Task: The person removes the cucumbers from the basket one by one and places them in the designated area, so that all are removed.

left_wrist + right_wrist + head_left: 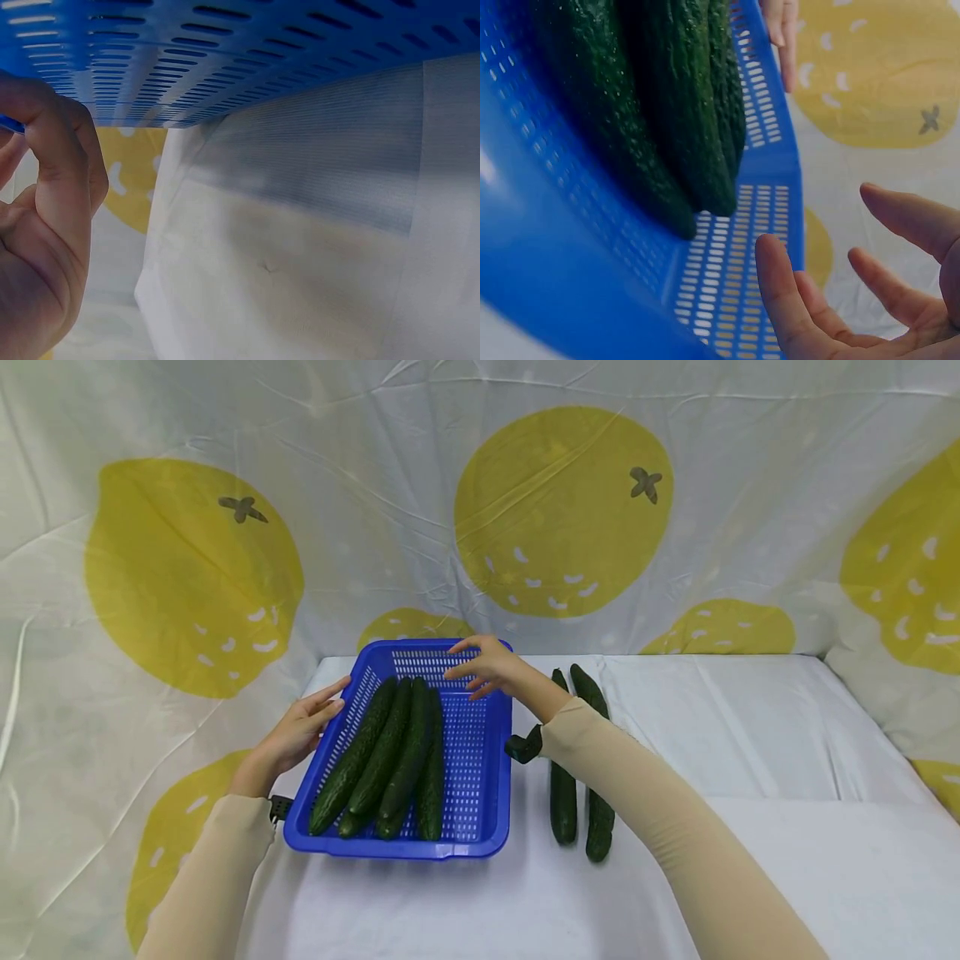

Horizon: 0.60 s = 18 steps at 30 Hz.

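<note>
A blue plastic basket [480,760] with slotted walls has several dark green cucumbers [405,735] lying lengthwise in its left half. On its left rim is my left hand [300,727]; in the left wrist view the bent fingers [56,142] come round a strip of blue rim. My right hand [491,667] hovers above the basket's far right corner, fingers spread and slightly bent, holding nothing. The right wrist view shows these fingers [780,296] apart from the cucumbers. Whether the basket rests fully on the table cannot be seen.
Two more cucumbers, a left one [562,802] and a right one [600,822], lie on the white-covered table [750,877] right of the basket, partly under my right forearm. A lemon-print cloth [375,485] hangs behind and at the sides.
</note>
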Motion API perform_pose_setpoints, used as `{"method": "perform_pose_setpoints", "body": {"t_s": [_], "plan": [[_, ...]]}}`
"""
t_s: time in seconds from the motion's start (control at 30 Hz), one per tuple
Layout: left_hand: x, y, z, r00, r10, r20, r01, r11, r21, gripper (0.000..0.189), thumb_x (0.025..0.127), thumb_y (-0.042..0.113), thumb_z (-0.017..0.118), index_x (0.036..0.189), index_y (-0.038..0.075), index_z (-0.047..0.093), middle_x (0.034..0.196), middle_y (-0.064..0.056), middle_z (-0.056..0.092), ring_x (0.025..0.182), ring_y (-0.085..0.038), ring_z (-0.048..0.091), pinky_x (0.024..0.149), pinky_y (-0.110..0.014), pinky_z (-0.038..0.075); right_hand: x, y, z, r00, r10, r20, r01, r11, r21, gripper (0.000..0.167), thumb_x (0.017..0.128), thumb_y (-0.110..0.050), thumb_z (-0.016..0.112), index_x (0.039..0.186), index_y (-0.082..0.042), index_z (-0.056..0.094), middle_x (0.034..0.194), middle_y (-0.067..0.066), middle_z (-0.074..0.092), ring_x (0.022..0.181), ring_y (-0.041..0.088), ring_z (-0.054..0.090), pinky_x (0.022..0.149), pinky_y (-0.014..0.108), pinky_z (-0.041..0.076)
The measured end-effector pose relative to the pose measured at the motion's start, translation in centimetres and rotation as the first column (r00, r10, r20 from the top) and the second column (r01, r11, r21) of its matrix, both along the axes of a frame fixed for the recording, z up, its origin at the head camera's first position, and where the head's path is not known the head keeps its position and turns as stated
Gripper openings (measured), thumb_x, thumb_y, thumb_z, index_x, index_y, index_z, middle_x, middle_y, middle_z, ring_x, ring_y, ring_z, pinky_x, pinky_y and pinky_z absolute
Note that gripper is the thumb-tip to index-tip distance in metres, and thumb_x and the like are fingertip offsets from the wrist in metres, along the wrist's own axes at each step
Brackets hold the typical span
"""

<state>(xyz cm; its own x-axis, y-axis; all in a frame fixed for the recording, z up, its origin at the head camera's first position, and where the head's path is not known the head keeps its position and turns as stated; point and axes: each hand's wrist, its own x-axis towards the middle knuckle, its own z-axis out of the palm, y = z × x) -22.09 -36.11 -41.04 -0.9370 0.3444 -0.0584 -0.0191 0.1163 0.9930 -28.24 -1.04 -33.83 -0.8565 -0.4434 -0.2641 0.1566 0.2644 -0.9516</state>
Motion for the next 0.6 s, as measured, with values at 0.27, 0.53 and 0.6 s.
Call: {"method": "perform_pose_setpoints", "body": {"t_s": [0.27,0.53,0.6], "plan": [[0.0,0.0,0.0,1.000,0.008,0.012,-0.008,1.000,0.005,0.059,0.109,0.023,0.042,0.161,0.012,0.016,0.104,-0.001,0.063,0.066,-0.006,0.058,0.048,-0.018,0.045,0.4,-1.7,-0.6,0.999,0.011,0.039,-0.012,1.000,0.015,0.051,0.090,-0.009,0.076,0.137,-0.006,0.058,0.154,0.016,0.034,0.109,0.047,0.061,0.082,0.049,0.058],[0.1,0.0,0.0,1.000,0.016,0.009,-0.016,1.000,0.002,0.058,0.109,0.023,0.042,0.160,0.011,0.017,0.107,-0.002,0.064,0.068,-0.006,0.061,0.048,-0.018,0.046,0.8,-3.5,-1.2,0.998,0.013,0.065,-0.016,0.999,0.040,0.049,0.089,-0.008,0.077,0.135,-0.005,0.060,0.159,0.013,0.028,0.115,0.049,0.057,0.085,0.051,0.056],[0.1,0.0,0.0,1.000,0.016,0.007,-0.016,1.000,-0.003,0.058,0.109,0.023,0.042,0.160,0.012,0.017,0.107,-0.002,0.064,0.068,-0.006,0.061,0.048,-0.018,0.046,0.9,-3.9,-1.4,0.997,0.014,0.073,-0.018,0.998,0.052,0.049,0.088,-0.008,0.077,0.135,-0.006,0.061,0.157,0.016,0.031,0.113,0.049,0.058,0.084,0.051,0.057]]}}
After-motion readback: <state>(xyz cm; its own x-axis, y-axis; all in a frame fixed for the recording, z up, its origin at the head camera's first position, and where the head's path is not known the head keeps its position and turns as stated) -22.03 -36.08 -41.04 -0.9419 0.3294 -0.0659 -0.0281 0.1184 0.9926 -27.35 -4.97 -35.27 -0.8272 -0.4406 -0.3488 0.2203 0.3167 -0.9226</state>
